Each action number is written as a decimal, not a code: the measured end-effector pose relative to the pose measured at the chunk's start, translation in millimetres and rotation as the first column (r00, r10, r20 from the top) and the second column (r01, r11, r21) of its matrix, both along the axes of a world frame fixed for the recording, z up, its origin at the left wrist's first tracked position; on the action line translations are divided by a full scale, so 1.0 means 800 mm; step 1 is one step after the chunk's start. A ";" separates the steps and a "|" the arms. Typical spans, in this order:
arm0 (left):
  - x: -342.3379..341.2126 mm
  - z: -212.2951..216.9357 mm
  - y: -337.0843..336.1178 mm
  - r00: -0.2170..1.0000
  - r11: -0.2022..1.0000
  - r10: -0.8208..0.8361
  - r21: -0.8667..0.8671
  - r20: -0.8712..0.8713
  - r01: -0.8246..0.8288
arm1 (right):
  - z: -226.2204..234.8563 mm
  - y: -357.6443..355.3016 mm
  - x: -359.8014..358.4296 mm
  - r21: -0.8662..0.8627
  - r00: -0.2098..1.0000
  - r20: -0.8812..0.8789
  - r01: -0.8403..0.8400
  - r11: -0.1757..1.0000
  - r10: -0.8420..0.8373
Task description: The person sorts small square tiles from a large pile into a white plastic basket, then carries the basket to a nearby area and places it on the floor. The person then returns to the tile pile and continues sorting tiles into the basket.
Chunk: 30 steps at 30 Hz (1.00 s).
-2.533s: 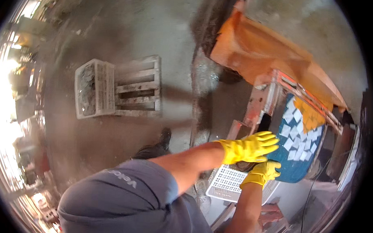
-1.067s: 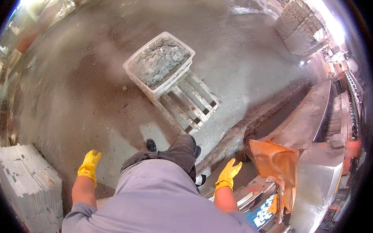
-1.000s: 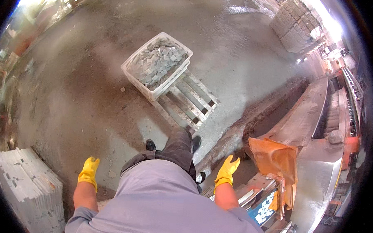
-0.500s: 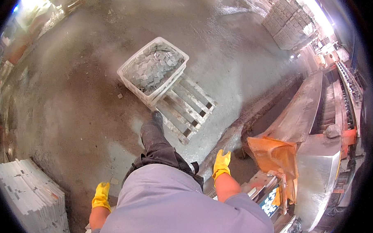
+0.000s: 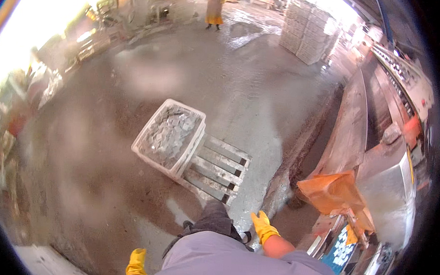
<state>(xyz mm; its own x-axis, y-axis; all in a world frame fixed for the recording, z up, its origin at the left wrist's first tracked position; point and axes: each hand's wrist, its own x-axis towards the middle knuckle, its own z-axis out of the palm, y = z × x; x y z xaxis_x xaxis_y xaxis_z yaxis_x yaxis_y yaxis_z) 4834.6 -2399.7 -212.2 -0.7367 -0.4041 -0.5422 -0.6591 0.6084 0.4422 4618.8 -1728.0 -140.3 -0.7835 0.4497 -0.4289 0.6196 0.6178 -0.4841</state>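
My left hand (image 5: pixel 136 263), in a yellow rubber glove, hangs beside my body at the bottom, its fingers loosely bent and holding nothing I can see. On the other side my right hand (image 5: pixel 264 227), gloved alike, is held out with the thumb apart from the fingers and nothing in it. Ahead of me, a white plastic crate (image 5: pixel 143 153) full of flat grey stone pieces (image 5: pixel 171 133) rests on the left part of a wooden pallet (image 5: pixel 219 172). Neither hand touches the crate. My leg reaches close to the pallet's near edge.
To the right runs a long machine (image 5: pixel 344 127) with an orange flap (image 5: pixel 335 192), beside a wet trench (image 5: pixel 302 155). Tall stacked blocks (image 5: pixel 308 34) stand far off. Another person (image 5: pixel 214 11) in a yellow apron stands at the back. Pale stacked slabs (image 5: pixel 48 262) lie at lower left.
The view has tilted up, bringing the far person into sight. The crate and pallet appear lower and nearer to me. Both hands remain at my sides, without taking hold of anything.
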 end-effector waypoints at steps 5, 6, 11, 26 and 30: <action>-0.186 0.046 0.113 0.996 0.964 -0.088 0.251 -0.024 0.091 | 0.009 0.085 0.044 -0.065 0.955 0.238 0.197 0.978 -0.176; -0.212 0.060 0.129 0.987 0.962 -0.159 0.224 -0.008 0.156 | 0.004 0.085 0.051 -0.114 0.947 0.220 0.264 0.958 -0.234; -0.339 0.091 0.239 0.888 0.884 -0.454 0.160 0.070 0.439 | 0.076 0.143 0.032 -0.291 0.822 0.192 0.569 0.769 -0.536; -0.735 0.114 0.761 0.665 0.632 -0.727 0.212 -0.171 0.746 | 0.189 0.723 -0.287 0.133 0.698 -0.590 0.579 0.805 -0.405; -0.815 0.096 0.852 0.596 0.577 -0.795 0.161 -0.114 0.800 | 0.293 0.905 -0.398 0.464 0.633 -0.757 0.695 0.549 -0.161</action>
